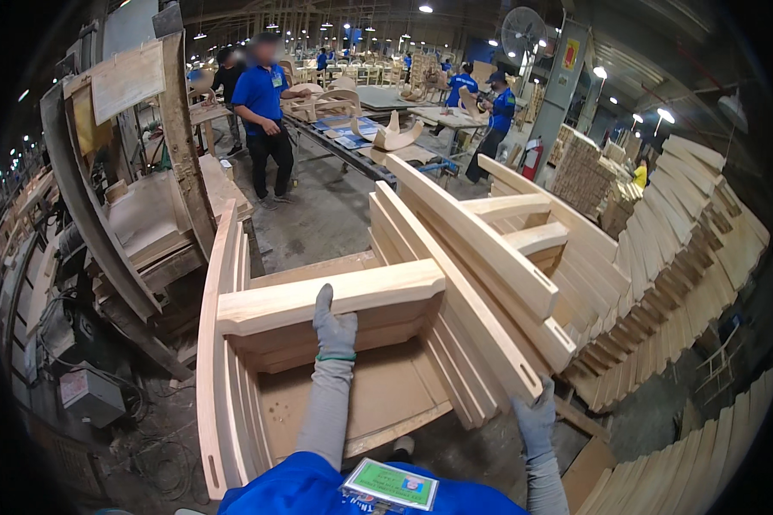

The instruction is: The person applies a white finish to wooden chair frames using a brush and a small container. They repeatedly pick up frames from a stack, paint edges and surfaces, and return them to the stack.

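Note:
In front of me is a pale wooden frame, two long legs joined by a wide crosspiece (pixel 386 285). My left hand (pixel 333 328), in a grey glove, is closed around the middle of that crosspiece, thumb on top. At the lower end of the frame's right leg (pixel 464 300), near its slot, my gloved right hand (pixel 535 417) grips the wood; some fingers are hidden behind it. The frame's left leg (pixel 211 378) curves toward me and has a slot too. More matching frames are layered beneath, over a brown board (pixel 361 395).
Another stack of slotted frames (pixel 498 249) stands close on the right, beside tall rows of wooden pieces (pixel 661 249). A metal and wood rack (pixel 112 189) rises at left, above a grey box (pixel 92 395) and cables. Co-workers in blue shirts (pixel 262 94) stand around a long worktable (pixel 343 146) ahead.

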Available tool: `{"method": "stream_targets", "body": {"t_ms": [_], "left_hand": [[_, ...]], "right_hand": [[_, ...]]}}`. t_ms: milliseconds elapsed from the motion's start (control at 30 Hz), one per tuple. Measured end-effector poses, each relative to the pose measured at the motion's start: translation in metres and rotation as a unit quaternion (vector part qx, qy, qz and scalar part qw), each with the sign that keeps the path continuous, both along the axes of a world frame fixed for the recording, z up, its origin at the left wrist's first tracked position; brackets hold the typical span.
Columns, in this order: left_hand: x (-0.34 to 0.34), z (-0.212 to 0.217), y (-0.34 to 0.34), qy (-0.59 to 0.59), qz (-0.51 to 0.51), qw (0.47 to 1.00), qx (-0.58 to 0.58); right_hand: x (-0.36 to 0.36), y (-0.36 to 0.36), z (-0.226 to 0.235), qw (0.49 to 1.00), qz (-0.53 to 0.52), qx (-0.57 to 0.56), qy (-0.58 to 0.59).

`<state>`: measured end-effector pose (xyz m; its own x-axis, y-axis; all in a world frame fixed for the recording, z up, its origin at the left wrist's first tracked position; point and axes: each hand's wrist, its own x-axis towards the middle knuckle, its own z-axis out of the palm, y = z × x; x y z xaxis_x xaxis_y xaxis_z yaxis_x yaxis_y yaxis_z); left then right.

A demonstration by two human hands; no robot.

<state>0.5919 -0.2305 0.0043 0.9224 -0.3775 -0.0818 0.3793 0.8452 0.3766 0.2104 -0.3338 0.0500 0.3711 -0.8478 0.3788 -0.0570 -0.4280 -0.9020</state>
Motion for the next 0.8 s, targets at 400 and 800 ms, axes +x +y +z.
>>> {"method": "stream_targets", "body": {"t_ms": [400, 800], "left_hand": [[-0.007, 0.011, 0.011, -0.020, -0.025, 0.999, 0.000], [0.009, -0.036, 0.009, -0.236, 0.080, 0.943, 0.220]], "right_hand": [[0.010, -0.022, -0.032, 0.973, -0.061, -0.180, 0.134], [0.015, -0.031, -0.084, 0.984, -0.126, -0.126, -0.020]]}}
